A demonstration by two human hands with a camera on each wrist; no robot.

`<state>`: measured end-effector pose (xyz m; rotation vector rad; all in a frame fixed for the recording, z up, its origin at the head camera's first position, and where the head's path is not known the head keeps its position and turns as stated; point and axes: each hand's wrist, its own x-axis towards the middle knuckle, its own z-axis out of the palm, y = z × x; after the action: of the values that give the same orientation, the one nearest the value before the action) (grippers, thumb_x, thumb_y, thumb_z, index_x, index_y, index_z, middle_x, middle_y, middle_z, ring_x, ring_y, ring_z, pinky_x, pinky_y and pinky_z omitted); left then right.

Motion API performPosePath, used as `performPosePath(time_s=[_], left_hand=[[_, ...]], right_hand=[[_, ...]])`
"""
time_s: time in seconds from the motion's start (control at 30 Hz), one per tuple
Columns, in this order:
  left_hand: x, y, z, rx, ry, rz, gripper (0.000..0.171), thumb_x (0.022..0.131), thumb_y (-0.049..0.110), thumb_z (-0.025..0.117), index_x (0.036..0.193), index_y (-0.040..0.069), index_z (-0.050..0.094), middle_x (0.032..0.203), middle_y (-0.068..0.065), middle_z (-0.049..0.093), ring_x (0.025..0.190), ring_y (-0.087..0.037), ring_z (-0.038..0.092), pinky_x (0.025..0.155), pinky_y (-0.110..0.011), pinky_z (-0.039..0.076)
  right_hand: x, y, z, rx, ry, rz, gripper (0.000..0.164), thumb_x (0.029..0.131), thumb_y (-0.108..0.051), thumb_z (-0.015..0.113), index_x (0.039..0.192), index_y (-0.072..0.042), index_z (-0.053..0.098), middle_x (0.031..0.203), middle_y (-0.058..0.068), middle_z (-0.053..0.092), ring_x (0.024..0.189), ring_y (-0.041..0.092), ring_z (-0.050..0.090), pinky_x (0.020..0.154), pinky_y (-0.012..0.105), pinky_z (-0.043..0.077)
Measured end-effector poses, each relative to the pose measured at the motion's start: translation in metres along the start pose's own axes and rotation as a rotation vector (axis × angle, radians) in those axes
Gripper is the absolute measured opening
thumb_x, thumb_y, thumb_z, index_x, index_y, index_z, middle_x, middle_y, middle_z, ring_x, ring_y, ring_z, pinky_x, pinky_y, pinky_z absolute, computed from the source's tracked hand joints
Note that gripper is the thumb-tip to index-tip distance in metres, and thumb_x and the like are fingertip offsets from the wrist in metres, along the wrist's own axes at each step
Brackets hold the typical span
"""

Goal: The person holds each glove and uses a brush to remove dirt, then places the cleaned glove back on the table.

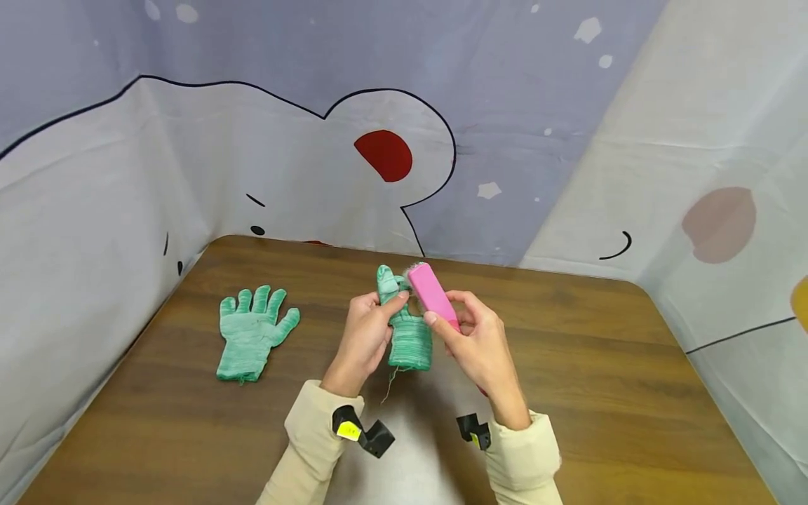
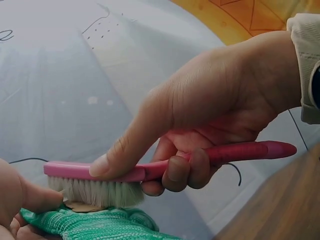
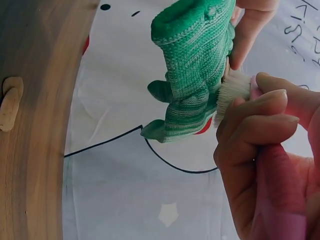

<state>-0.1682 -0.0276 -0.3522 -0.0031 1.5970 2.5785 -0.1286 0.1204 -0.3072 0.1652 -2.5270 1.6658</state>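
My left hand [image 1: 366, 333] holds up a green knitted glove [image 1: 410, 344], thumb on its face, with a loose thread hanging from the cuff. A brown patch [image 2: 82, 206] shows on the glove beneath the bristles. My right hand [image 1: 482, 344] grips a pink brush [image 1: 432, 294], its thumb lying along the back of the head and fingers curled round the handle. In the right wrist view the pale bristles [image 3: 232, 95] press against the glove's side. A second green glove [image 1: 249, 333] lies flat on the table to the left, fingers spread.
The brown wooden table [image 1: 600, 393] is backed by a printed cloth [image 1: 505, 105] with cartoon shapes, which also hangs at the sides. In the right wrist view a small tan shape [image 3: 10, 105] shows on the wood; its kind is unclear.
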Motion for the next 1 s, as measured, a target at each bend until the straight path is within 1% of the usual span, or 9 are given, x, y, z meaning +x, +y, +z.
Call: performPosePath(time_s=[0.03,0.1,0.17,0.27,0.33,0.43,0.73,0.87,1.0], left_hand=[[0.000,0.000,0.000,-0.002,0.000,-0.004,0.027,0.091,0.011,0.054,0.106,-0.012,0.053,0.090,-0.010,0.058,0.078,-0.018,0.060,0.073,-0.037,0.053],[0.000,0.000,-0.001,-0.012,-0.003,-0.014,0.027,0.091,0.011,0.054,0.106,-0.012,0.053,0.091,-0.010,0.058,0.080,-0.018,0.060,0.074,-0.037,0.052],[0.000,0.000,-0.001,-0.019,-0.005,-0.012,0.025,0.091,0.011,0.054,0.104,-0.011,0.053,0.089,-0.010,0.056,0.079,-0.018,0.059,0.073,-0.036,0.052],[0.001,-0.001,-0.001,-0.029,-0.005,-0.011,0.024,0.091,0.009,0.054,0.103,-0.011,0.053,0.088,-0.009,0.056,0.078,-0.017,0.059,0.071,-0.035,0.052],[0.001,-0.002,-0.001,-0.038,-0.004,-0.005,0.024,0.091,0.009,0.054,0.103,-0.012,0.053,0.087,-0.009,0.057,0.077,-0.018,0.059,0.070,-0.034,0.051],[0.002,-0.003,-0.002,-0.049,-0.006,-0.004,0.025,0.091,0.008,0.053,0.106,-0.013,0.052,0.089,-0.010,0.057,0.078,-0.018,0.060,0.070,-0.034,0.051],[0.003,-0.003,-0.002,-0.089,-0.004,-0.006,0.026,0.092,0.005,0.052,0.108,-0.016,0.051,0.091,-0.011,0.059,0.080,-0.019,0.061,0.072,-0.035,0.052],[0.003,-0.004,-0.002,-0.102,0.013,-0.007,0.024,0.091,0.004,0.052,0.106,-0.015,0.052,0.090,-0.011,0.060,0.079,-0.019,0.061,0.071,-0.034,0.052],[0.004,-0.006,-0.002,-0.140,0.012,0.004,0.024,0.090,0.003,0.052,0.105,-0.016,0.052,0.089,-0.011,0.061,0.079,-0.020,0.061,0.070,-0.033,0.050]], right_hand=[[0.000,0.001,0.000,0.002,0.002,0.003,0.036,0.081,-0.014,0.070,0.114,-0.005,0.057,0.077,0.018,0.063,0.054,0.030,0.056,0.048,0.026,0.049],[0.001,0.002,-0.001,0.002,0.004,0.009,0.036,0.081,-0.014,0.070,0.114,-0.005,0.057,0.078,0.019,0.063,0.053,0.028,0.056,0.048,0.026,0.048],[0.005,0.012,-0.001,0.005,0.009,0.002,0.037,0.081,-0.019,0.071,0.114,-0.008,0.057,0.078,0.019,0.064,0.052,0.025,0.056,0.048,0.027,0.048],[0.010,0.027,-0.002,0.005,0.018,-0.004,0.040,0.079,-0.025,0.072,0.114,-0.012,0.057,0.077,0.016,0.065,0.048,0.018,0.055,0.047,0.029,0.049],[0.014,0.037,-0.002,0.005,0.027,-0.012,0.040,0.078,-0.029,0.073,0.113,-0.015,0.058,0.076,0.014,0.065,0.048,0.018,0.055,0.046,0.031,0.049],[0.014,0.037,-0.004,-0.004,0.037,-0.002,0.040,0.078,-0.029,0.073,0.112,-0.015,0.058,0.077,0.012,0.065,0.048,0.019,0.056,0.046,0.031,0.049],[0.016,0.041,-0.005,-0.034,0.066,0.019,0.040,0.078,-0.029,0.073,0.111,-0.011,0.059,0.076,0.014,0.065,0.048,0.021,0.057,0.046,0.029,0.048],[0.016,0.042,-0.006,-0.048,0.073,0.033,0.040,0.078,-0.029,0.073,0.110,-0.010,0.059,0.078,0.014,0.066,0.049,0.016,0.057,0.047,0.029,0.049],[0.017,0.044,-0.008,-0.060,0.061,0.048,0.039,0.078,-0.030,0.073,0.109,-0.011,0.059,0.077,0.013,0.066,0.048,0.016,0.056,0.047,0.029,0.049]])
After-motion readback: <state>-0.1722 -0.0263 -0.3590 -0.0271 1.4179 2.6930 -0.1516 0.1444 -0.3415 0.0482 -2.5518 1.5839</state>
